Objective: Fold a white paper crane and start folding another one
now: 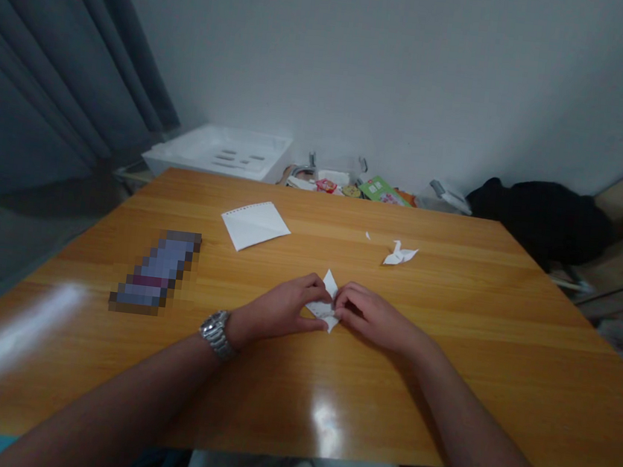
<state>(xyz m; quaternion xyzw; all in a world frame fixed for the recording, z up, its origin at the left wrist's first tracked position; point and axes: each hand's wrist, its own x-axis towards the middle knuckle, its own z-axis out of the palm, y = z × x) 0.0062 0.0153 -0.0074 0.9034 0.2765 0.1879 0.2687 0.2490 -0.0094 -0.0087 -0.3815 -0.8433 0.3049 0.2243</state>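
While both hands meet at the centre of the frame, the small folded paper (pixel 325 307) sits right between them, low over the table (pixel 501 345), just below the middle of the picture. The left hand (pixel 280 309), with a watch (pixel 217 333) on its wrist, pinches the paper's left side with thumb and fingertips. The right hand (pixel 376 320) pinches the right side the same way, so both are closed on that one piece. A white point of it pokes up between the knuckles. The rest is hidden under the fingers, so how far the folds go I cannot tell.

Here is the danger as I read it: two tight pinches pulling apart on thin paper could tear it along a crease, and an uneven press could set a crooked fold. The tabletop is glossy, with glare at lower centre and lower left, so the piece could skid if pressed by one hand alone. Up and to the right lies a paper bird (pixel 399 254) with a tiny scrap (pixel 367 235) near it. At upper centre-left lies a loose sheet (pixel 255 225). All are well apart from the hands, so only a sweeping forearm looks a threat to them.
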